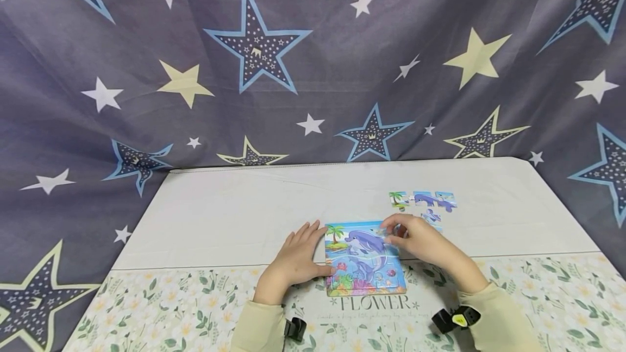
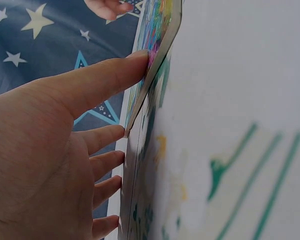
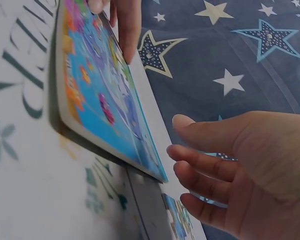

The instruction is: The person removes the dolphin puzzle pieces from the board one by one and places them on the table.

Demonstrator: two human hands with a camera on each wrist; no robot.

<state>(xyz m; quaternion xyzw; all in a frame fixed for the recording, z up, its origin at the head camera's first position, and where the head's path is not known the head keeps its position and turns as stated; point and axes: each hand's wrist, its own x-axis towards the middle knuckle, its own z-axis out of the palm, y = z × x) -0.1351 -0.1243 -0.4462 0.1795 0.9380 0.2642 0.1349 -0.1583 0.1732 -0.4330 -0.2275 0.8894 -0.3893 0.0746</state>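
A big dark grey-blue cloth with stars [image 1: 293, 107] hangs behind my white surface with a leafy, flowery front [image 1: 220, 221]. It says "FLOWER"; the tiny writing below is too blurry to read. On it lies a flat, square, colourful dolphin puzzle board [image 1: 359, 262]. My left grip [image 1: 295, 257] spreads wide, thumb on the board's edge. My right grip [image 1: 415, 235] bends loosely near the far right corner, a gap between thumb and fingers, holding nothing I can see. Past it lie small blue-and-purple puzzle pieces [image 1: 423, 198].

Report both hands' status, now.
Left hand: open, touching the flat, square, multicoloured dolphin-picture puzzle board.
Right hand: open, loosely curled, holding nothing, near that board's far right corner.
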